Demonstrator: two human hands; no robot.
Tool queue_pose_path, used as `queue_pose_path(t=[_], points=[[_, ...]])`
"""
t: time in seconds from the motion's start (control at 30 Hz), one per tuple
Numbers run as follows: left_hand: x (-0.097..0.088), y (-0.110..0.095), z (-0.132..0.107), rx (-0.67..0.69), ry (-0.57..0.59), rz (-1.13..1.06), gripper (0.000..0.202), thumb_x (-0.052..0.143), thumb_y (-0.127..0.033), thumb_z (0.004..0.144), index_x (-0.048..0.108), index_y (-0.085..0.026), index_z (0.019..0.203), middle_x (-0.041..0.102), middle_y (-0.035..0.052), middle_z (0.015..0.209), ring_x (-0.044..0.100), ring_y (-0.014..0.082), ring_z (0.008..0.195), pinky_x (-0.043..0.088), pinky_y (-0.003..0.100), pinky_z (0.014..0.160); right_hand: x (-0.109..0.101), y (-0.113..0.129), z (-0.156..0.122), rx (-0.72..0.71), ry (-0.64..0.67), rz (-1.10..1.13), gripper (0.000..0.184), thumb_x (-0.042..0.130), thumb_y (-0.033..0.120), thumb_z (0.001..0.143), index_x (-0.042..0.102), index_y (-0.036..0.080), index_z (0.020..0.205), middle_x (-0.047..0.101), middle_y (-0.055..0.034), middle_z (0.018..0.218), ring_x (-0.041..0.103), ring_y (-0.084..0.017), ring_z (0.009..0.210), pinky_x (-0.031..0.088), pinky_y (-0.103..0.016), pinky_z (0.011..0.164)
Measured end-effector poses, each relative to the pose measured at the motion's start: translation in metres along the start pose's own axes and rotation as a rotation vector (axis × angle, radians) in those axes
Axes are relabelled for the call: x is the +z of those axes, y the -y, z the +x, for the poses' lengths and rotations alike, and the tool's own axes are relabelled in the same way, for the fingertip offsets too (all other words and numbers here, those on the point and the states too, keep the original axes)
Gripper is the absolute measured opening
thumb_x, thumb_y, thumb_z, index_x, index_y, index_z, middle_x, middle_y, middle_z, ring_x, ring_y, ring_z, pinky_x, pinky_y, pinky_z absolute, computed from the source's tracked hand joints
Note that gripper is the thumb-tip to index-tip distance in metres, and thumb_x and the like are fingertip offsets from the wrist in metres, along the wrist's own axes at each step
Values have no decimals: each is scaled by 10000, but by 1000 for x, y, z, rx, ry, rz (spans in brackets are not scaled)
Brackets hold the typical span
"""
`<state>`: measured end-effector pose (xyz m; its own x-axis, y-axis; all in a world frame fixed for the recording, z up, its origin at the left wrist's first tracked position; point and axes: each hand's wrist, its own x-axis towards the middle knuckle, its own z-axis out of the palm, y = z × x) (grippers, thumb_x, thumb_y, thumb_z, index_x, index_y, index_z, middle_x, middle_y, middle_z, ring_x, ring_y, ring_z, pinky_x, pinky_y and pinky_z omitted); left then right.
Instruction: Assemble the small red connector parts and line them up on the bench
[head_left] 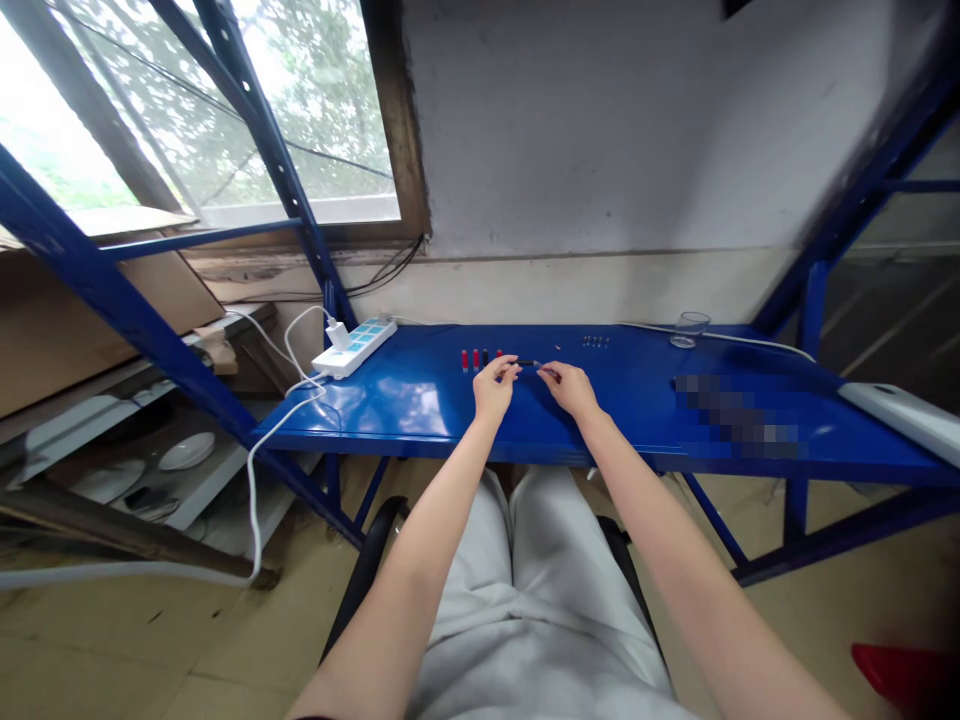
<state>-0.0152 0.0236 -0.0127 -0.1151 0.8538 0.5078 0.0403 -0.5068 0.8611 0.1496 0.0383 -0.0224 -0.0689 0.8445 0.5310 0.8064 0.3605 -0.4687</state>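
Note:
My left hand (495, 388) pinches one end of a thin black pen-like stick (523, 362) just above the table. My right hand (571, 386) is closed at the stick's other end, where a paler tip shows. The fingers partly cover the stick, and its exact kind is too small to make out. Just beyond my left hand stand short red cylinders (475, 360) in a row, with a black cylinder (485, 357) among them. Several tiny metallic pieces (596, 342) are lined up farther back on the right. A tiny pale bit (557, 348) lies between the two groups.
The blue table (420, 425) runs along the wall. A white power strip (360, 345) with a plugged-in cable sits at its left end. A clear glass cup (688, 330), a blurred-out dark object (739, 415) and a white device (904, 415) are on the right.

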Motion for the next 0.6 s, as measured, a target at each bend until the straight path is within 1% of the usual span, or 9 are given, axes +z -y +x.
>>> queue_pose_path(t=[0.1,0.27,0.47,0.6], points=[[0,3,0,25,37,57,212,556,-270,792,659,-182,956,678,45,785,640,138,705,502,274,744,1,-2,0,-23,-30,8,253,490,334,836,675,193,935,692,-64,829,618,-185,714,440,-269,645],[-1,4,0,58,30,127,218,530,-271,811,656,-196,972,682,41,817,643,141,736,498,267,752,1,-2,0,-38,-30,-36,252,487,323,845,678,196,951,691,-69,894,624,-189,769,452,-279,691],[-2,0,-2,90,13,251,215,502,-233,828,659,-210,973,683,35,833,645,145,766,489,260,760,-6,8,-3,-43,-16,-169,278,428,299,880,664,199,987,674,-77,938,611,-186,818,433,-277,721],[-2,0,-3,109,8,319,214,497,-212,824,655,-206,969,685,39,820,643,155,777,488,270,755,-12,18,-4,-18,14,-296,303,397,289,896,660,192,1011,666,-94,929,605,-191,774,407,-285,698]])
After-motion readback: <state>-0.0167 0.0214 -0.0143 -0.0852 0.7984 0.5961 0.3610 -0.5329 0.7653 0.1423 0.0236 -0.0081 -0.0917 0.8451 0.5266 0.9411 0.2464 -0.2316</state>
